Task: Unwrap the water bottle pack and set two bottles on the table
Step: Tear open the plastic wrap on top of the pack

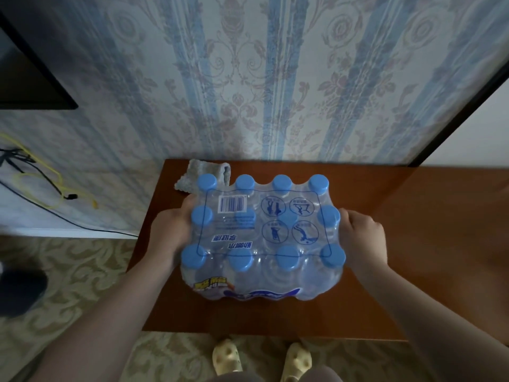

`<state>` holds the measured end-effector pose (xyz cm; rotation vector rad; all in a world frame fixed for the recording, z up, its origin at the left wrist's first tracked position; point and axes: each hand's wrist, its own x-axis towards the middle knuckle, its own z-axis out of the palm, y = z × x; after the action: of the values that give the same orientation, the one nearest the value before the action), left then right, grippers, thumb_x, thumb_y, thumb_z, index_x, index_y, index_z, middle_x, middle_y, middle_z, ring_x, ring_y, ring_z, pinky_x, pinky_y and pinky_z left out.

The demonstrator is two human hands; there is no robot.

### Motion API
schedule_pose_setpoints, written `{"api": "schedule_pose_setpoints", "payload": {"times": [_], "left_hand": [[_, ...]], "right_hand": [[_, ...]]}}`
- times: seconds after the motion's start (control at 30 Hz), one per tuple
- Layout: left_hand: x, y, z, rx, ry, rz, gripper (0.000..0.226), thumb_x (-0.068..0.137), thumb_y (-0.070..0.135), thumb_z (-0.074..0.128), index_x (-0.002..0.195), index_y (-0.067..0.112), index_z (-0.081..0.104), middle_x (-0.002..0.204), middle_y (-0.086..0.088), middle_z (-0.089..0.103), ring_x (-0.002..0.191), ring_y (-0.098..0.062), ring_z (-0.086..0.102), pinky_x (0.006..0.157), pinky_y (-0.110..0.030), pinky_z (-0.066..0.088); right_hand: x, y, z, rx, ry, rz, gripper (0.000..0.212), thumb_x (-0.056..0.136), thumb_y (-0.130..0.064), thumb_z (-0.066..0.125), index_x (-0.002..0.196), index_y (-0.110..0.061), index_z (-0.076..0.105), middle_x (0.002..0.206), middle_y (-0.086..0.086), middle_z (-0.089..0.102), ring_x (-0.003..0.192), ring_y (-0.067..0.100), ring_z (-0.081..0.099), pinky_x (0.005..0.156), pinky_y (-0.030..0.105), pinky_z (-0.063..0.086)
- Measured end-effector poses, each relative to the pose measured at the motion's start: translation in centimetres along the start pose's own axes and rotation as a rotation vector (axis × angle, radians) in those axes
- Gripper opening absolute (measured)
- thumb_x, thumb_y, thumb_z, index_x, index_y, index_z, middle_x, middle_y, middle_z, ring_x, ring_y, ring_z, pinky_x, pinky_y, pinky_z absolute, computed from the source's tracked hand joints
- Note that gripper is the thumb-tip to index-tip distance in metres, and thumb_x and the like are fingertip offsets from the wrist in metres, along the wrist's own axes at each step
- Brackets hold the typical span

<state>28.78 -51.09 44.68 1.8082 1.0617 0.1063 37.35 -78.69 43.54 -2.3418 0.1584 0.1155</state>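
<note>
The shrink-wrapped water bottle pack (261, 238) sits on the brown tabletop (385, 244), wrap intact, blue caps up; the left hand (168, 232) grips its left side; the right hand (360, 238) clasps its right side. A grey cloth (192, 175) lies just behind the pack's far-left corner.

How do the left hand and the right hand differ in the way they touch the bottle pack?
The left hand reaches far around the bottle pack, fingers partly hidden behind the wrap; the right hand only presses its side, knuckles fully visible. The left hand sits by the barcode side, the right hand by the pictogram side. Both hold the still-wrapped pack over the table.
</note>
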Motion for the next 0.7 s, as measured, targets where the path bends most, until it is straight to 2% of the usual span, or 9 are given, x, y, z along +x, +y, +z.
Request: {"api": "schedule_pose_setpoints", "payload": {"times": [0.07,0.13,0.23,0.27,0.33,0.4,0.47,0.6,0.7], "left_hand": [[-0.2,-0.1,-1.0,0.24,-0.038,0.114,0.06,0.091,0.06,0.039,0.068,0.008,0.058,0.065,-0.005,0.061,0.062,-0.02,0.056,0.058,-0.031,0.038],[-0.9,-0.5,-2.6,0.433,-0.039,0.269,0.047,0.094,0.054,0.037,0.076,0.019,0.062,0.072,0.004,0.062,0.068,-0.011,0.056,0.057,-0.028,0.036],[-3.6,-1.1,-4.4,0.311,0.107,0.465,0.018,0.089,0.045,0.052,0.098,0.033,0.063,0.097,0.02,0.06,0.091,0.003,0.054,0.071,-0.02,0.038],[-4.9,-1.0,-4.3,0.234,0.146,0.538,0.017,0.088,0.045,0.054,0.101,0.037,0.061,0.101,0.024,0.058,0.094,0.007,0.053,0.075,-0.016,0.037],[-7.0,-0.7,-3.2,0.141,0.098,0.628,0.021,0.086,0.045,0.056,0.106,0.04,0.06,0.109,0.027,0.055,0.105,0.014,0.049,0.079,-0.013,0.038],[-8.0,-0.7,-1.8,0.12,0.003,0.628,0.027,0.083,0.039,0.063,0.11,0.038,0.06,0.124,0.023,0.048,0.119,0.01,0.043,0.093,-0.021,0.039],[-8.2,-0.9,-1.0,0.122,-0.035,0.61,0.033,0.081,0.029,0.068,0.112,0.034,0.06,0.133,0.016,0.038,0.129,-0.004,0.036,0.102,-0.031,0.04],[-8.0,-0.9,-0.6,0.059,-0.041,0.591,0.035,0.077,0.032,0.07,0.11,0.036,0.059,0.131,0.016,0.036,0.127,-0.007,0.035,0.099,-0.024,0.038],[-7.8,-0.8,-0.4,0.001,-0.005,0.575,0.028,0.081,0.028,0.07,0.108,0.032,0.062,0.131,0.011,0.042,0.127,-0.01,0.04,0.103,-0.035,0.041]], "right_hand": [[0.2,-0.3,-1.3,-0.134,-0.04,-0.138,0.036,0.089,-0.027,0.045,0.054,-0.017,0.044,0.048,-0.001,0.047,0.045,0.016,0.041,0.043,0.026,0.032],[0.3,-0.9,-2.7,-0.151,-0.041,-0.22,0.022,0.086,-0.027,0.054,0.066,-0.021,0.05,0.058,-0.002,0.057,0.051,0.017,0.051,0.044,0.028,0.041],[-0.8,-2.7,-4.6,0.083,0.036,-0.371,0.014,0.08,-0.025,0.067,0.071,-0.027,0.057,0.063,-0.004,0.061,0.054,0.012,0.055,0.048,0.027,0.046],[-1.5,-3.7,-5.0,0.142,0.026,-0.45,0.013,0.079,-0.024,0.069,0.071,-0.027,0.059,0.063,-0.005,0.061,0.055,0.013,0.055,0.048,0.024,0.045],[-3.2,-5.9,-4.9,0.139,-0.057,-0.618,0.012,0.078,-0.024,0.072,0.072,-0.029,0.063,0.063,-0.007,0.06,0.057,0.011,0.054,0.05,0.018,0.043],[-4.8,-7.6,-3.8,0.002,-0.182,-0.768,0.006,0.077,-0.028,0.072,0.074,-0.029,0.067,0.065,-0.011,0.057,0.059,0.008,0.052,0.053,0.017,0.042],[-6.0,-8.7,-2.3,-0.148,-0.326,-0.883,0.003,0.08,-0.028,0.071,0.078,-0.026,0.07,0.07,-0.014,0.054,0.062,0.005,0.051,0.057,0.021,0.045],[-6.7,-10.5,0.7,-0.277,-0.483,-1.007,0.012,0.089,-0.031,0.06,0.091,-0.026,0.071,0.081,-0.012,0.058,0.073,0.01,0.056,0.061,0.031,0.049],[-5.8,-12.0,1.9,-0.318,-0.547,-1.044,0.015,0.09,-0.033,0.059,0.094,-0.027,0.072,0.08,-0.014,0.056,0.073,0.009,0.053,0.06,0.031,0.048]]}}
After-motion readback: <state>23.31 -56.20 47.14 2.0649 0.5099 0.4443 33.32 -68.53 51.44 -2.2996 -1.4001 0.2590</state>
